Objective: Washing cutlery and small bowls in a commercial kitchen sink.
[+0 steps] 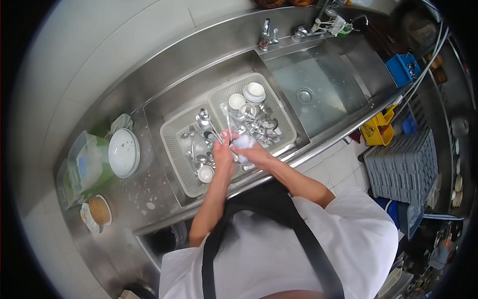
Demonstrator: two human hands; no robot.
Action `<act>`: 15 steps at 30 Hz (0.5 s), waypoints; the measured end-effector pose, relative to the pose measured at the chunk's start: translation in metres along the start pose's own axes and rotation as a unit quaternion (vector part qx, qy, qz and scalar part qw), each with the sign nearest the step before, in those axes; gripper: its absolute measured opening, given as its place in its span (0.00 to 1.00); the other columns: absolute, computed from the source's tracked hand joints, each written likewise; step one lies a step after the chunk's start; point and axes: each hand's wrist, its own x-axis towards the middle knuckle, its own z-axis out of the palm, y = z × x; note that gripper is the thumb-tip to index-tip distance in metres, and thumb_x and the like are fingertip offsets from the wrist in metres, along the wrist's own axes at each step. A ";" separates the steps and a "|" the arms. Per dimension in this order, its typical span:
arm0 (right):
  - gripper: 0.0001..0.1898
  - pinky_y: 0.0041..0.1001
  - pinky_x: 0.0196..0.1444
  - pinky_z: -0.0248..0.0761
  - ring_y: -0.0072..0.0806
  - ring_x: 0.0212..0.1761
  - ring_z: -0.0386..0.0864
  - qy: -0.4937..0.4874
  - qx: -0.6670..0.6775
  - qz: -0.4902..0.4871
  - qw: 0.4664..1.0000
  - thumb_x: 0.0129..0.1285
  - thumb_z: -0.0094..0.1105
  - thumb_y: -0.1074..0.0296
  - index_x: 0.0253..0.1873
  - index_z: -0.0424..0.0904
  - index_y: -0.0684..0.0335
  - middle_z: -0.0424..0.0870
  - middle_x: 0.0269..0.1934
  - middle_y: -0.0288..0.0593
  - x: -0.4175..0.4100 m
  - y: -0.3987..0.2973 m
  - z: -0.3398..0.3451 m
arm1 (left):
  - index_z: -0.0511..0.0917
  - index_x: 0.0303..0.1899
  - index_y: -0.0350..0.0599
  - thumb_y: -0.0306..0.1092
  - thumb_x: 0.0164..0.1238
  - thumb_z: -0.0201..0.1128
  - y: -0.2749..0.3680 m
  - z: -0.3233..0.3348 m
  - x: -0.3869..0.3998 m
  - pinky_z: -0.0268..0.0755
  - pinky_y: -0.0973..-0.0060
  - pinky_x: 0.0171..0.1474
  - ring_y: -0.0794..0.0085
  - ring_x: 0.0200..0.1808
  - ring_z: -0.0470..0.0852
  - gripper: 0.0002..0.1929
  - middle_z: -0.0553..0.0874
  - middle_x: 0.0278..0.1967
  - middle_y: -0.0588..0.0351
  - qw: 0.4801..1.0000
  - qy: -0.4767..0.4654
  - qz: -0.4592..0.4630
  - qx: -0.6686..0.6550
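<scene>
Over the sink basin, my left hand [223,153] grips a few metal spoons [204,119] by their handles, with the bowls pointing away from me. A soapy white scrubbing pad or cloth [244,144] is in my right hand [257,155], pressed close to the handle ends. Beneath my hands, two perforated plastic baskets stand side by side. In the left basket [170,136] lie loose cutlery and a small white cup [205,174]. The right basket [285,112] holds piled forks and spoons [267,127] and several small white dishes [255,89]. My fingers partly hide the handles.
Right of the baskets is a second basin [325,78] with water over its drain, below a faucet [266,35]. On the left counter are stacked white plates [123,153], a plastic tub [87,160] and a brown roll-like item [99,210]. Grey crates [401,164] stand at right.
</scene>
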 end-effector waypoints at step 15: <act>0.16 0.41 0.49 0.77 0.47 0.44 0.85 0.015 -0.786 -0.054 0.616 0.55 0.65 0.56 0.45 0.83 0.59 0.86 0.41 0.52 0.046 -0.114 -0.116 | 0.72 0.55 0.37 0.37 0.80 0.50 -0.016 -0.082 0.061 0.77 0.74 0.39 0.66 0.42 0.85 0.14 0.85 0.42 0.47 0.978 0.139 0.067 0.139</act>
